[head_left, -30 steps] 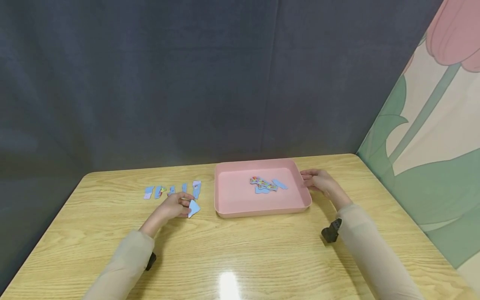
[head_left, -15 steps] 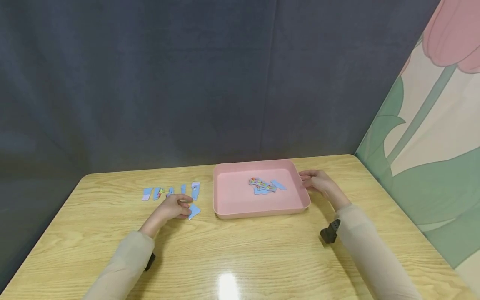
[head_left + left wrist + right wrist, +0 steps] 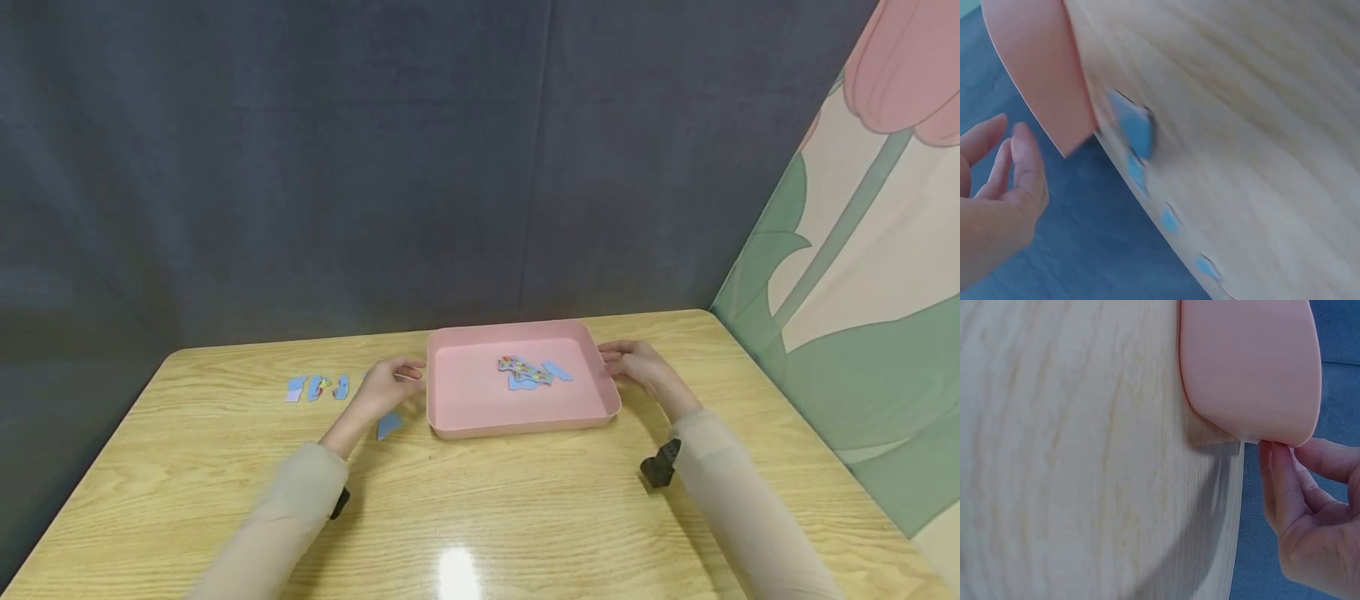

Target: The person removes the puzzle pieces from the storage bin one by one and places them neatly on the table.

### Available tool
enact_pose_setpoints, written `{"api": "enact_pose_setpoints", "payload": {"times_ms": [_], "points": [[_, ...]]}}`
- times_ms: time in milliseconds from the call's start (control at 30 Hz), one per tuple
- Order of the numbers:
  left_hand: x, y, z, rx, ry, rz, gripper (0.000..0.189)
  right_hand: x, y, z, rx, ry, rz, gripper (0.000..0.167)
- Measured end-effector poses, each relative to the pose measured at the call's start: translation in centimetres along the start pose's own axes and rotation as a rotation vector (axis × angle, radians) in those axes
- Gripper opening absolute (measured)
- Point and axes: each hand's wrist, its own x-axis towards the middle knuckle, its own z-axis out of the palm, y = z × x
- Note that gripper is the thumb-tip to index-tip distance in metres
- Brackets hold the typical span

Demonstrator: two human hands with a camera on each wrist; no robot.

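In the head view my left hand hovers over the table beside the pink tray's left wall, holding nothing, with fingers loosely bent. In the left wrist view the thumb and fingers stand apart. Below that hand lies a blue puzzle piece. Further left, several small blue puzzle pieces sit in a row, part of it hidden behind the hand. My right hand is at the tray's right end, fingertips against the outer wall, thumb at the rim. The pink tray bears patterned and blue puzzle pieces.
The wooden table reaches back to a dark curtain. A wall with a painted tulip rises on the right. Black wrist cameras show under both sleeves, the right one more fully.
My left hand has let go of the blue puzzle piece, leaving it on the table, and moved right and back toward the tray. My right hand stays at the tray's right end.
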Motion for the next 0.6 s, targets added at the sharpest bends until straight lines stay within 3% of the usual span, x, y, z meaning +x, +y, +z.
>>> {"api": "enact_pose_setpoints", "payload": {"times_ms": [300, 600], "points": [[2.4, 4.0, 3.5, -0.022, 0.012, 0.066, 0.031, 0.0, 0.2, 0.0, -0.003, 0.011, 0.010, 0.055], [5.0, 5.8, 7.1, -0.027, -0.023, 0.097, 0.033, 0.0, 0.0, 0.0, -0.009, 0.007, 0.011, 0.054]]}}
